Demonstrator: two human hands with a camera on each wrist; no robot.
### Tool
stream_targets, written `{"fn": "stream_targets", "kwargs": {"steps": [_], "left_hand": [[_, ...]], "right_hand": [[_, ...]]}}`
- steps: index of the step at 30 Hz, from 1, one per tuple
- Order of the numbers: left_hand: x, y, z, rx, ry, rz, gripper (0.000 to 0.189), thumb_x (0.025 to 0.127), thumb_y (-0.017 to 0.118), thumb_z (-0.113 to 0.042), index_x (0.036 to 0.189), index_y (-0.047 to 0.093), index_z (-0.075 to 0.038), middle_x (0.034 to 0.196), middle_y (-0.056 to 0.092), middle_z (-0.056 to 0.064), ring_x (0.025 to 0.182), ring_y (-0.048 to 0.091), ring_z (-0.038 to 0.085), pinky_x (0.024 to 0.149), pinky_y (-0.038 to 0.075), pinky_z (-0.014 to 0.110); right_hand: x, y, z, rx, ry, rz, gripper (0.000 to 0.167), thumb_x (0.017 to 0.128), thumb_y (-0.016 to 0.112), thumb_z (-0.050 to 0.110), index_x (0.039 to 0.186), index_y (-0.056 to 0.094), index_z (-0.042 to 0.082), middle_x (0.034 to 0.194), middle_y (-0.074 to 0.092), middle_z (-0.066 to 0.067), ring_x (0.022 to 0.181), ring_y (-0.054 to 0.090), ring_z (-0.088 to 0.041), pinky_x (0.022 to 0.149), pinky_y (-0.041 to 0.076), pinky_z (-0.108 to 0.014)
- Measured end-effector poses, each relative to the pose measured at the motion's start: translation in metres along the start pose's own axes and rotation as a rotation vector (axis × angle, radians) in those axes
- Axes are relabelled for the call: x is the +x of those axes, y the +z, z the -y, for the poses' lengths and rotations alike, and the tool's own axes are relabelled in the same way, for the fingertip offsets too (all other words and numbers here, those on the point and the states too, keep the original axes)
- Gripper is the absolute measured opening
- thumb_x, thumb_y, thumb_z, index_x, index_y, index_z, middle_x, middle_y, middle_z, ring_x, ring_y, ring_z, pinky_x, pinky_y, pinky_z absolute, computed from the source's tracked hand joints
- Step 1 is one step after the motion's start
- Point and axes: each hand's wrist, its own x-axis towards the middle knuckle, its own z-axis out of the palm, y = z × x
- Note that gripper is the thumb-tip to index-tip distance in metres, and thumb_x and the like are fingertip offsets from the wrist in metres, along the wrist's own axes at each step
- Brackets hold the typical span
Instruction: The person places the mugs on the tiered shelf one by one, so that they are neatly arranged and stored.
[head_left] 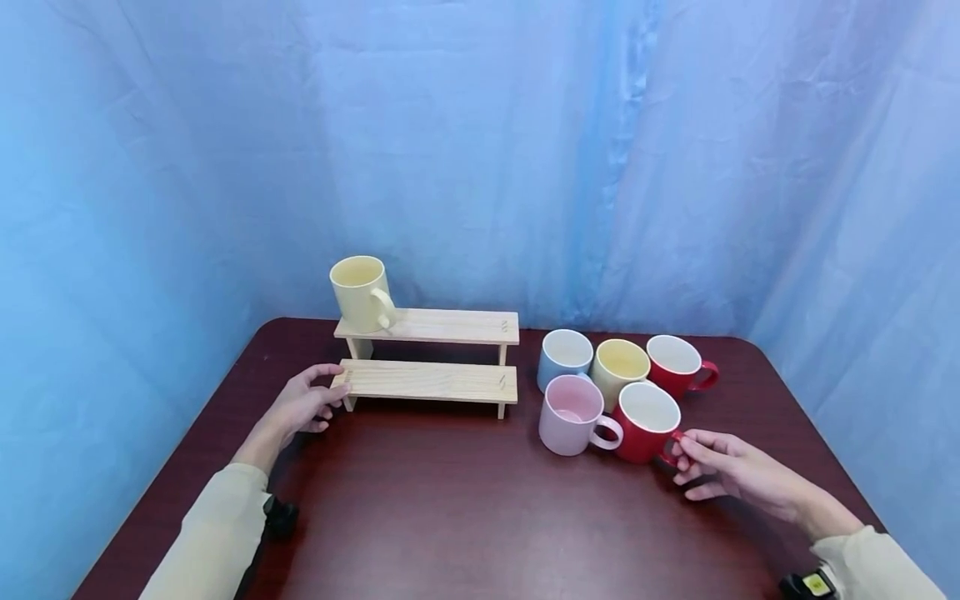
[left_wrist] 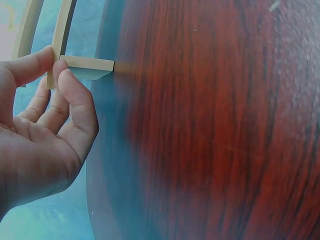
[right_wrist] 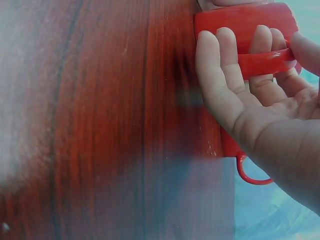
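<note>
My left hand (head_left: 300, 404) pinches the left end of the lower wooden shelf (head_left: 427, 381) between thumb and fingers; the left wrist view shows the board's edge (left_wrist: 59, 40) between them. On the upper shelf (head_left: 450, 323) a pale yellow mug (head_left: 358, 296) stands upright at the left end, handle to the right. Over on the right, my right hand (head_left: 738, 471) grips the handle of the front red mug (head_left: 633, 437), which is white inside. In the right wrist view the thumb is on the handle (right_wrist: 267, 62), with fingers behind and below it.
Close around the held mug stand a pink mug (head_left: 566, 425), a light blue mug (head_left: 562, 360), a yellow mug (head_left: 615, 379) and another red mug (head_left: 671, 379). They stand on a dark reddish wooden table (head_left: 450, 508). Blue curtains (head_left: 480, 167) hang behind and at the sides.
</note>
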Motion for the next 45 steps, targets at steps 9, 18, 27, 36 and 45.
{"fn": "stream_targets", "kwargs": {"steps": [9,18,27,36,45], "left_hand": [[-0.002,-0.001,0.003,-0.001,0.006,0.003,0.056,0.098,0.07,-0.027,0.146,0.043,-0.015,0.089,0.062,0.005,0.063,0.053,0.015,0.055,0.052,0.029],[-0.003,-0.001,0.005,-0.005,0.011,0.002,0.057,0.097,0.07,-0.028,0.146,0.043,-0.015,0.089,0.062,0.005,0.063,0.053,0.015,0.055,0.052,0.03],[-0.008,0.001,0.006,-0.003,0.014,0.005,0.055,0.098,0.069,-0.025,0.145,0.043,-0.014,0.089,0.062,0.005,0.063,0.053,0.015,0.055,0.052,0.029],[-0.007,0.002,0.006,-0.015,0.006,0.006,0.055,0.098,0.07,-0.027,0.144,0.043,-0.014,0.093,0.063,0.007,0.064,0.053,0.016,0.055,0.051,0.03],[-0.002,0.01,0.003,-0.015,0.022,0.02,0.055,0.097,0.071,-0.026,0.143,0.044,-0.014,0.095,0.063,0.009,0.064,0.053,0.016,0.055,0.052,0.029]], "right_hand": [[0.002,0.0,-0.001,-0.007,0.014,-0.017,0.025,0.112,0.034,0.011,0.117,0.051,-0.008,0.109,0.065,-0.011,0.102,0.068,-0.027,0.093,0.053,-0.053],[0.005,0.003,-0.007,-0.027,-0.16,0.005,0.022,0.112,0.028,0.005,0.11,0.045,-0.009,0.099,0.058,-0.009,0.094,0.067,-0.026,0.09,0.056,-0.047],[-0.001,0.01,0.02,-0.009,-0.255,0.012,0.026,0.111,0.024,0.002,0.109,0.05,-0.001,0.099,0.058,-0.008,0.094,0.069,-0.027,0.09,0.054,-0.053],[0.004,0.023,0.073,-0.068,-0.359,0.002,0.027,0.11,0.022,-0.002,0.108,0.048,-0.009,0.093,0.055,-0.011,0.091,0.071,-0.028,0.086,0.057,-0.048],[0.035,0.05,0.103,-0.088,-0.382,-0.095,0.02,0.112,0.03,0.006,0.109,0.048,-0.002,0.088,0.051,-0.012,0.084,0.067,-0.022,0.081,0.059,-0.046]]}}
